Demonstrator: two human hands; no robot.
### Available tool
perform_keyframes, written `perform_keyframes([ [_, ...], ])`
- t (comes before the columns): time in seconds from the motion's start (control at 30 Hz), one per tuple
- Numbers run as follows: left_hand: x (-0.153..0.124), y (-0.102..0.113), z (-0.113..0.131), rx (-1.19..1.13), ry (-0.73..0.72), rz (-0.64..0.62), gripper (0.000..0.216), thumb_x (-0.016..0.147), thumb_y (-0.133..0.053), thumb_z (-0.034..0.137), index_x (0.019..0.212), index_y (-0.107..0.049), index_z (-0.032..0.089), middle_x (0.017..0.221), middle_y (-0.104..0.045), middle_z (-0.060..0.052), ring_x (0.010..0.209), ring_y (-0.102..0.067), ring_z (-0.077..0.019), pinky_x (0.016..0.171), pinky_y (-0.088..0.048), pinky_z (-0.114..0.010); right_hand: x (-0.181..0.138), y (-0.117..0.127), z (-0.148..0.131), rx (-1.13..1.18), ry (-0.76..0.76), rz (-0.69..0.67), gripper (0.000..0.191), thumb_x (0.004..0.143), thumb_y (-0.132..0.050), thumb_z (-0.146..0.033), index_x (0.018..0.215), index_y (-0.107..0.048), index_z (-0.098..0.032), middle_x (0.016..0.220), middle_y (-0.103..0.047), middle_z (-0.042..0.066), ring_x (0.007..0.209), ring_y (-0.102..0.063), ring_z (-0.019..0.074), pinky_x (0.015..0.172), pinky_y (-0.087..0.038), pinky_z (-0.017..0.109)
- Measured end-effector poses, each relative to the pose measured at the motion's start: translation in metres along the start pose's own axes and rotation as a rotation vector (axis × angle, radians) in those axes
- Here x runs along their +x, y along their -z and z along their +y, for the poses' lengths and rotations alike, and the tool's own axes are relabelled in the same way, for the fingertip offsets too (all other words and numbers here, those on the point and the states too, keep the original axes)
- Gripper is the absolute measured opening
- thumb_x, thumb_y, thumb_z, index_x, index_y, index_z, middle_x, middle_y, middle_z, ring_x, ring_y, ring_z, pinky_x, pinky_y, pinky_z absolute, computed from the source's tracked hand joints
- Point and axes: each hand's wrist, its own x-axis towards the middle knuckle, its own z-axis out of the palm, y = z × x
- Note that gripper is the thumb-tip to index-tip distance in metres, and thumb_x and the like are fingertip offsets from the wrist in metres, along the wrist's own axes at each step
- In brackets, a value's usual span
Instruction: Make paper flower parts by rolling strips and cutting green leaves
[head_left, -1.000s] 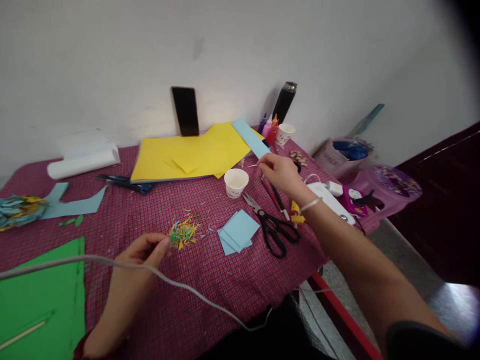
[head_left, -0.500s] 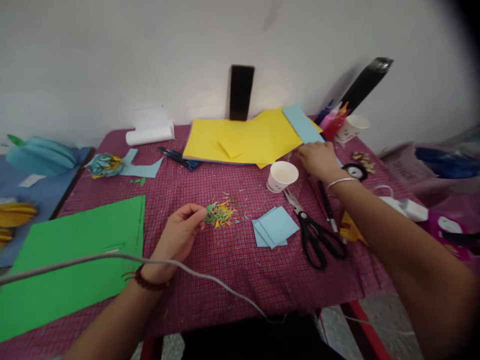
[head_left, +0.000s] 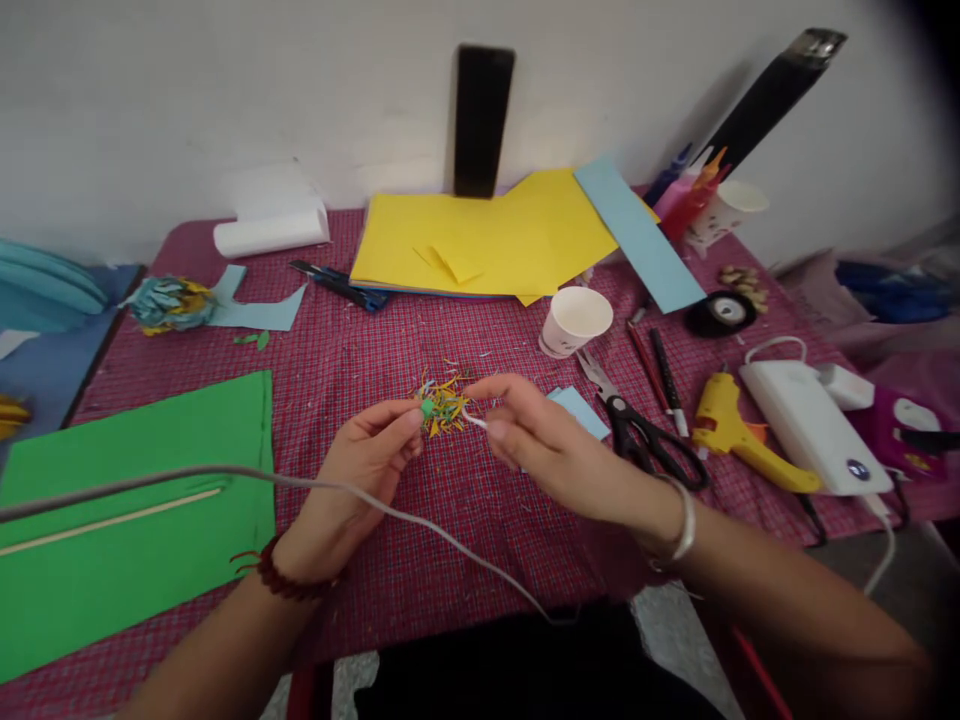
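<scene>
My left hand [head_left: 367,462] pinches a tiny green paper piece [head_left: 427,407] just above a heap of yellow and green paper shreds [head_left: 444,406] on the red checked cloth [head_left: 450,540]. My right hand [head_left: 534,437] is closed in a pinch on a thin white stick [head_left: 474,421], its tip close to the green piece. Both hands meet at the middle of the table. Light blue paper squares [head_left: 583,408] lie partly hidden behind my right hand.
Black scissors [head_left: 637,435], a white paper cup [head_left: 574,320], pens [head_left: 660,365], a yellow glue gun [head_left: 739,435] and a white power adapter [head_left: 802,425] lie to the right. Yellow sheets [head_left: 480,240] at the back, a green sheet [head_left: 127,500] on the left. A grey cable [head_left: 315,490] crosses in front.
My right hand came back from the far right of the table to the middle, now pinching a thin white stick beside my left hand. The view swung left and down.
</scene>
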Motion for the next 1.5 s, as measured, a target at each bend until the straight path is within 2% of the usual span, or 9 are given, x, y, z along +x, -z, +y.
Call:
perform_keyframes([
  [0.07,-0.005,-0.003,-0.001,0.059,-0.024,-0.015,0.011,0.064,-0.075,0.024,0.073,-0.073,0.018,0.057,-0.058,0.002,0.055,-0.048,-0.0086,0.054,-0.039,-0.023,0.005,-0.012,0.014,0.057,0.001,-0.029,0.025,0.097,-0.04,-0.021,0.121,-0.043,-0.022,0.067,-0.039,-0.006,0.056,-0.041,0.0101,0.051,-0.035,0.023],
  [0.17,-0.01,-0.007,-0.002,0.148,-0.069,-0.039,0.01,0.064,-0.073,0.024,0.071,-0.072,0.018,0.055,-0.055,0.002,0.055,-0.046,-0.0098,0.054,-0.038,-0.025,0.011,-0.015,0.025,0.155,-0.002,-0.061,0.023,0.096,-0.041,-0.02,0.118,-0.044,-0.021,0.065,-0.037,-0.007,0.055,-0.039,0.0096,0.05,-0.033,0.022],
  [0.3,-0.012,-0.01,-0.004,0.191,-0.088,-0.053,0.009,0.064,-0.073,0.026,0.068,-0.072,0.019,0.056,-0.056,0.002,0.054,-0.045,-0.0102,0.052,-0.037,-0.026,0.01,-0.014,0.024,0.079,0.016,-0.062,0.021,0.093,-0.044,-0.016,0.113,-0.049,-0.02,0.071,-0.043,-0.005,0.058,-0.04,0.0095,0.052,-0.034,0.022],
  [0.47,-0.011,-0.01,-0.006,0.212,-0.083,-0.049,0.009,0.064,-0.073,0.028,0.067,-0.072,0.02,0.055,-0.056,0.001,0.052,-0.043,-0.01,0.049,-0.034,-0.024,0.01,-0.013,0.022,-0.058,0.11,-0.012,0.022,0.09,-0.044,-0.011,0.107,-0.054,-0.02,0.096,-0.058,0.002,0.087,-0.055,0.0139,0.078,-0.045,0.028],
  [0.57,-0.01,-0.009,-0.007,0.238,-0.071,-0.06,0.011,0.064,-0.073,0.029,0.065,-0.071,0.019,0.053,-0.054,0.002,0.052,-0.042,-0.0096,0.049,-0.033,-0.024,0.009,-0.012,0.025,-0.115,0.129,-0.014,0.027,0.089,-0.043,-0.009,0.11,-0.056,-0.021,0.101,-0.062,0.002,0.094,-0.058,0.0148,0.084,-0.045,0.03],
  [0.77,-0.007,-0.007,-0.013,0.274,-0.083,-0.08,0.009,0.063,-0.074,0.024,0.063,-0.067,0.018,0.057,-0.058,0.001,0.055,-0.049,-0.0109,0.053,-0.04,-0.025,0.007,-0.013,0.027,-0.203,0.122,-0.023,0.029,0.091,-0.043,-0.011,0.113,-0.058,-0.023,0.103,-0.066,0.002,0.091,-0.062,0.0151,0.082,-0.047,0.03],
  [0.97,-0.005,-0.007,-0.017,0.287,-0.032,-0.101,0.01,0.067,-0.071,0.025,0.064,-0.066,0.018,0.052,-0.055,0.002,0.048,-0.046,-0.009,0.047,-0.037,-0.023,0.008,-0.013,0.026,-0.191,0.09,-0.032,0.023,0.09,-0.044,-0.011,0.108,-0.057,-0.02,0.097,-0.065,0.003,0.088,-0.061,0.0149,0.078,-0.047,0.028],
  [1.3,-0.011,-0.011,-0.014,0.157,0.0,-0.097,0.01,0.068,-0.073,0.024,0.066,-0.066,0.016,0.054,-0.056,0.004,0.052,-0.047,-0.0069,0.053,-0.038,-0.02,0.007,-0.014,0.028,-0.128,0.135,0.012,0.025,0.089,-0.044,-0.007,0.105,-0.057,-0.02,0.095,-0.064,0.001,0.086,-0.06,0.0133,0.077,-0.045,0.026],
  [1.5,-0.01,-0.01,-0.017,0.145,-0.013,-0.067,0.01,0.068,-0.073,0.022,0.067,-0.066,0.016,0.056,-0.057,0.004,0.053,-0.047,-0.0066,0.054,-0.039,-0.019,0.006,-0.015,0.023,-0.145,0.057,0.045,0.009,0.092,-0.043,-0.017,0.097,-0.05,-0.018,0.077,-0.055,-0.001,0.069,-0.052,0.0124,0.062,-0.04,0.025],
])
